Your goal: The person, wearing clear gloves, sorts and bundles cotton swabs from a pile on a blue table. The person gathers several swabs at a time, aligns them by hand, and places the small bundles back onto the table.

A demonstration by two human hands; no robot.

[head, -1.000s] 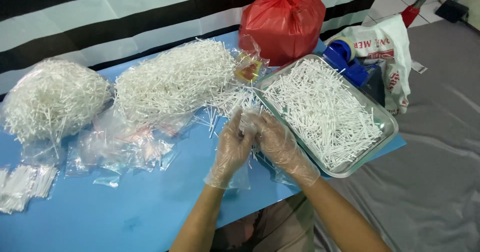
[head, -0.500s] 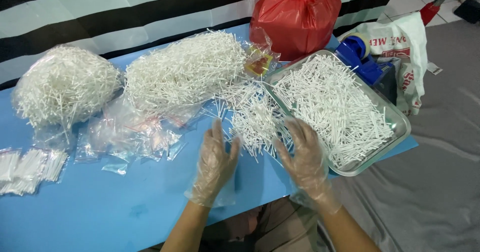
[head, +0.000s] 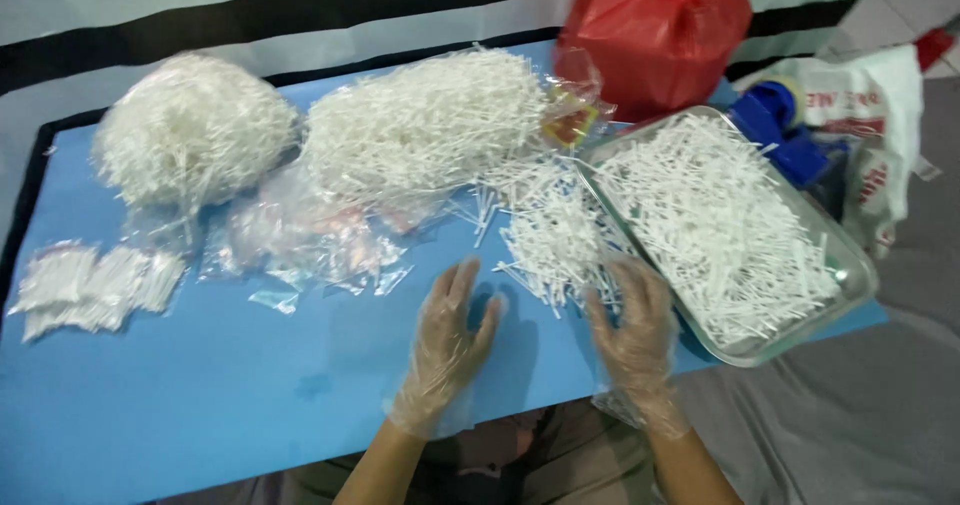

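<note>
Both gloved hands now parted, open, empty: left hand (head: 447, 335) flat on blue table (head: 200, 405); right hand (head: 632, 325) fingers on loose swab pile (head: 548, 235), tray (head: 850, 265) at 2 o'clock. Earlier clasped together; bundle apparently released.

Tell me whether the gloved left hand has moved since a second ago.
Yes. The left hand has parted from the right hand, sliding leftward, away from the metal tray.

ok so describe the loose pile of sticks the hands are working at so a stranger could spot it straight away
On the blue table, look just left of the metal tray. The loose pile of white sticks lies bare on the tabletop between the gloved left hand and right hand. Unlike its neighbours, it sits in neither bag nor tray.
</note>
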